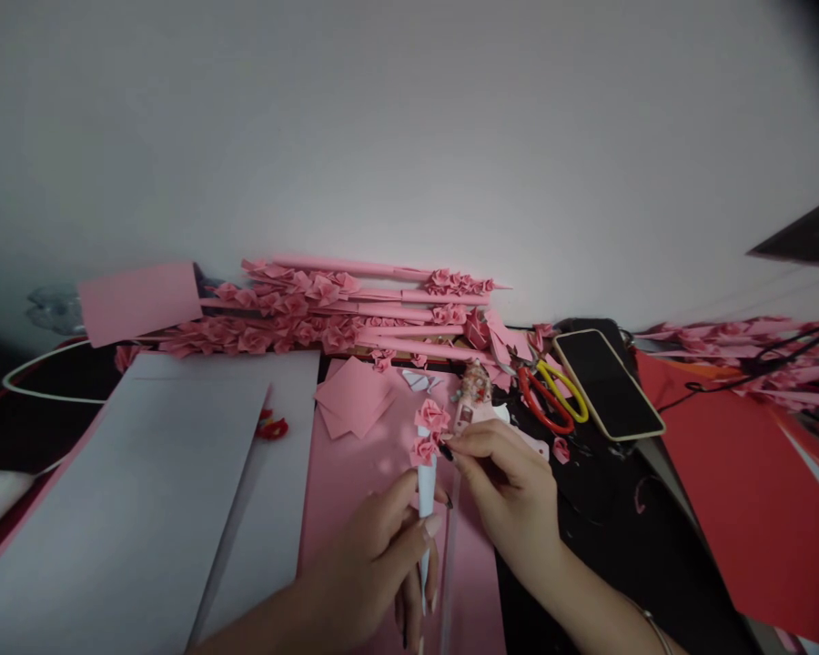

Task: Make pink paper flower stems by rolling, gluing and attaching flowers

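My left hand (pixel 392 537) is closed around a rolled white paper stem (pixel 427 491), which stands nearly upright with its thin tip pointing down. Two folded pink paper roses, an upper one (pixel 432 416) and a lower one (pixel 423 449), sit at the stem's top. The thumb and fingers of my right hand (pixel 511 491) pinch at the right edge of the lower rose; the fingertips partly hide what they grip. Beneath both hands lies a pink sheet (pixel 474 546), with small pink paper squares (pixel 356 397) on its far left part.
Finished pink paper flower stems (pixel 300 291) are piled along the wall. To the right lie red-and-yellow-handled pliers (pixel 552 396), a phone (pixel 609 384) and red sheets (pixel 743 491). White paper (pixel 129 473) covers the left side. A decorated pink glue gun (pixel 476 387) rests behind my right hand.
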`<state>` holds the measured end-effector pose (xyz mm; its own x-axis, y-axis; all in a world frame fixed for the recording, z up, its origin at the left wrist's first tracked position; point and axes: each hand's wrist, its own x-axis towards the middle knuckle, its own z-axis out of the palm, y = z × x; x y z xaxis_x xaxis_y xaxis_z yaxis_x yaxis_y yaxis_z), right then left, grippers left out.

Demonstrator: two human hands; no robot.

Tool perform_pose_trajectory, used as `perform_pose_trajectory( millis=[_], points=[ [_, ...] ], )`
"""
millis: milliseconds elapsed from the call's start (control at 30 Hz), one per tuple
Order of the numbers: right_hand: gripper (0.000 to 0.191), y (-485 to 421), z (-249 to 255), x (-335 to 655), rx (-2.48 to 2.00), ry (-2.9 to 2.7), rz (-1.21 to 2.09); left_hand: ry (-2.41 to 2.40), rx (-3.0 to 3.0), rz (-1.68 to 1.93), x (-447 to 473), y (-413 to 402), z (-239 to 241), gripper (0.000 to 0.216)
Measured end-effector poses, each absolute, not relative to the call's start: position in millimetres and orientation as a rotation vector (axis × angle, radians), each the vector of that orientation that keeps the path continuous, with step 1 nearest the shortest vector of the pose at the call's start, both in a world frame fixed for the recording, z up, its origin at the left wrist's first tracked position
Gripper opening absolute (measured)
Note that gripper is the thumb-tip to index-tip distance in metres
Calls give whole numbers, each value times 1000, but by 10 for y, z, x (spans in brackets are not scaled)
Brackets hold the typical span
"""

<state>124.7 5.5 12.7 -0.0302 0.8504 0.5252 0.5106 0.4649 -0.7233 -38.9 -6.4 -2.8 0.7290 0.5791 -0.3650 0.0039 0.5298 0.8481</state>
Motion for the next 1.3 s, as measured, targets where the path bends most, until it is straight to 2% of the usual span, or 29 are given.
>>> perform_pose_trajectory(
  millis=[267, 533, 1033, 1167, 1300],
  points=[
    [23, 8, 152, 1260, -1174, -1740, 303, 787, 1005, 409, -366, -52, -42, 36],
    [24, -20, 140, 1196, -1086, -1838, 339, 849, 1228, 367, -383, -90, -70, 16],
    [22, -47, 163, 1205, -1087, -1858, 374, 878, 1245, 368, -380, -84, -60, 17],
    [30, -21, 211, 1354, -1202, -1808, 314, 886, 1093, 499, -393, -50, -131, 22],
    [39, 96, 181, 1603, -1514, -1790, 83, 939, 984, 641, -416, 21, -157, 34]
  ],
)
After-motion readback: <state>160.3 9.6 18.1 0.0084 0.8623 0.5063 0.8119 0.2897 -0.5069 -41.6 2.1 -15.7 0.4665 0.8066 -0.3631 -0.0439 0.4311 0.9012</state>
